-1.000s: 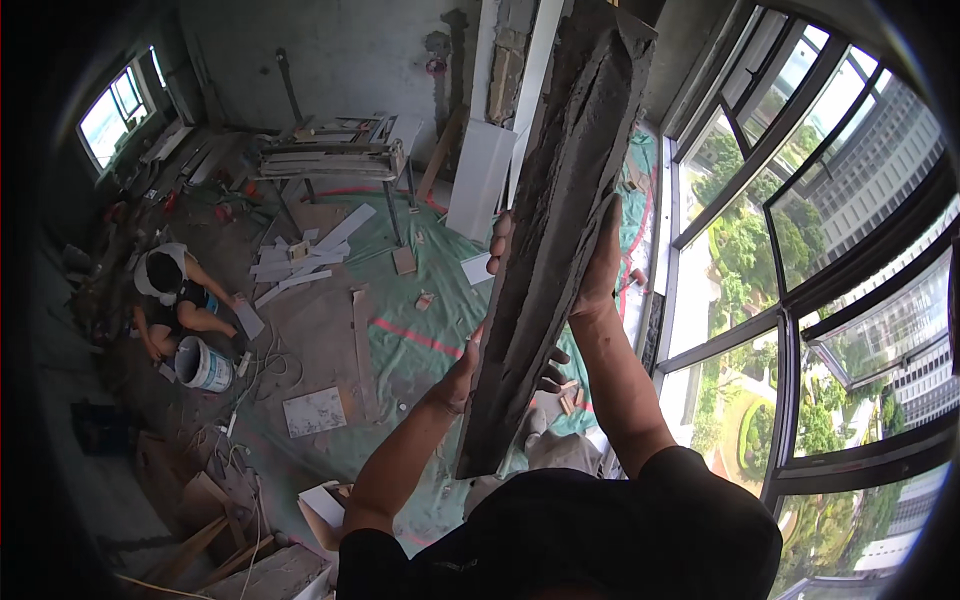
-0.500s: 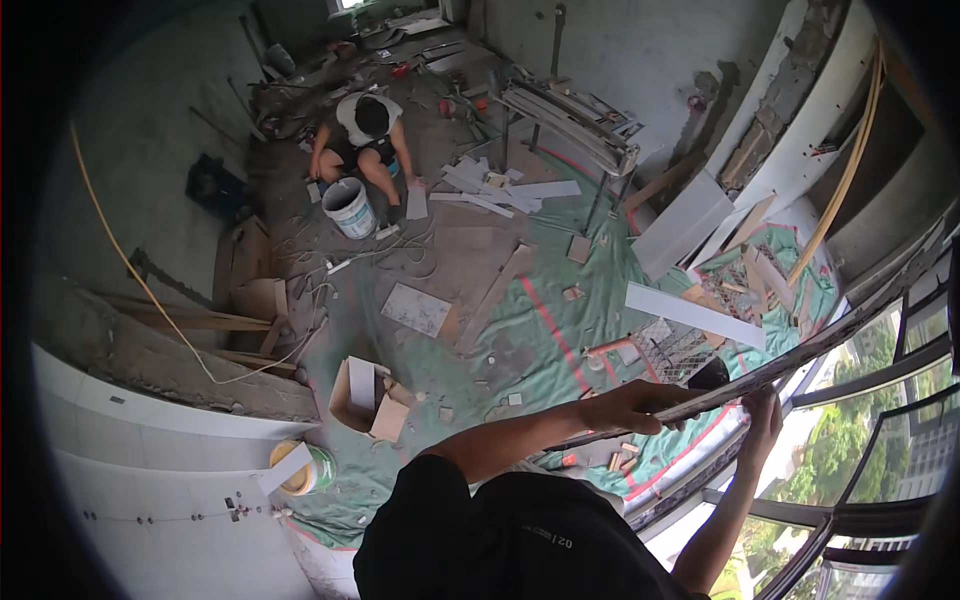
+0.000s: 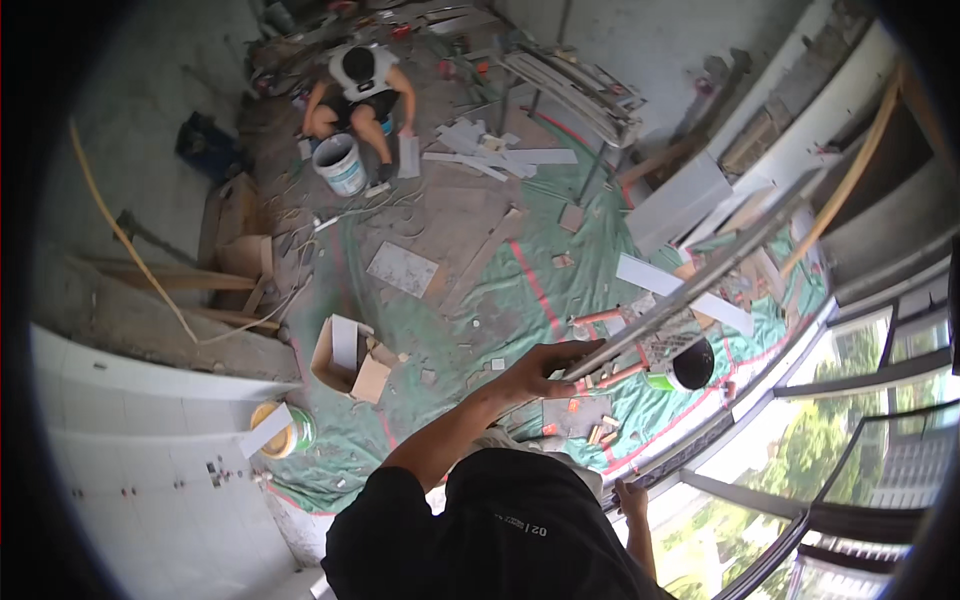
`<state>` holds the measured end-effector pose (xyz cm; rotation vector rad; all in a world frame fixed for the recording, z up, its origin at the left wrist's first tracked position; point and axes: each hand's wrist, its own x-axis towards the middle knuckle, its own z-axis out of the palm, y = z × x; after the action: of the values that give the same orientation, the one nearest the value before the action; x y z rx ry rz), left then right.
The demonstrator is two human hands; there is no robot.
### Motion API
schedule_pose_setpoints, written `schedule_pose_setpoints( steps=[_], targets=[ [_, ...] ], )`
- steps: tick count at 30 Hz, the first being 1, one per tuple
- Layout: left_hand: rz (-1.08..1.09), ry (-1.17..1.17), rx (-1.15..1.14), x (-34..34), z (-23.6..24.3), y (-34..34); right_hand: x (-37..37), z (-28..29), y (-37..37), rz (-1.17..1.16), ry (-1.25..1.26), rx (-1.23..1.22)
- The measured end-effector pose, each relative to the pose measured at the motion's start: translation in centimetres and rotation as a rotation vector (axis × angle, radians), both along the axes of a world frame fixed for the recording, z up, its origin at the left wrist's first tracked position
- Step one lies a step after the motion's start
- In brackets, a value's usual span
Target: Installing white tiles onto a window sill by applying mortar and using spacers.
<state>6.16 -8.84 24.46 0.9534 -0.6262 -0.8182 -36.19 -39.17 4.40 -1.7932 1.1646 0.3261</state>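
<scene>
My left hand (image 3: 550, 370) is closed round the near end of a long, narrow grey bar (image 3: 690, 272). The bar slants up and away to the far right, above the floor. Lower down, close to the window side, my right hand (image 3: 630, 497) is apart from the bar with its fingers curled in. What it holds, if anything, is too small to make out. Just right of the bar stands a dark-mouthed bucket (image 3: 692, 366) with some green on its outside. Small wooden blocks (image 3: 603, 432) lie on the floor between my hands.
A crouching person (image 3: 362, 90) works behind a white bucket (image 3: 340, 166). Green sheeting (image 3: 490, 330) covers much of the floor. An open cardboard box (image 3: 350, 360) and a yellow-green bucket (image 3: 283, 430) stand left. A metal trestle (image 3: 575, 95) is at the back; windows (image 3: 840, 440) run along the right.
My right hand has come off the bar and dropped down toward me. My left hand has shifted left and up, still on the bar, which now slants more steeply. More of the dark-mouthed bucket shows.
</scene>
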Motion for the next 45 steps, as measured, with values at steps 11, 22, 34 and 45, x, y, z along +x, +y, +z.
schedule_pose_setpoints(
  steps=[11, 22, 34, 45],
  targets=[
    [0.034, 0.078, 0.003, -0.3, -7.1, 3.0, 3.8, -1.6, 8.7, 0.47, 0.274, -0.072],
    [-0.176, 0.009, 0.134, 0.6, -8.7, -1.2, -0.8, 8.2, 10.9, -0.078, -0.143, 0.28],
    [-0.384, -0.082, 0.336, -4.3, -8.8, -14.0, -8.7, -0.1, 4.3, -0.4, 0.058, -0.223],
    [-0.484, -0.235, 0.593, -13.8, -7.4, -30.2, -18.2, -8.9, -15.7, -0.758, -0.144, 0.063]
  ],
)
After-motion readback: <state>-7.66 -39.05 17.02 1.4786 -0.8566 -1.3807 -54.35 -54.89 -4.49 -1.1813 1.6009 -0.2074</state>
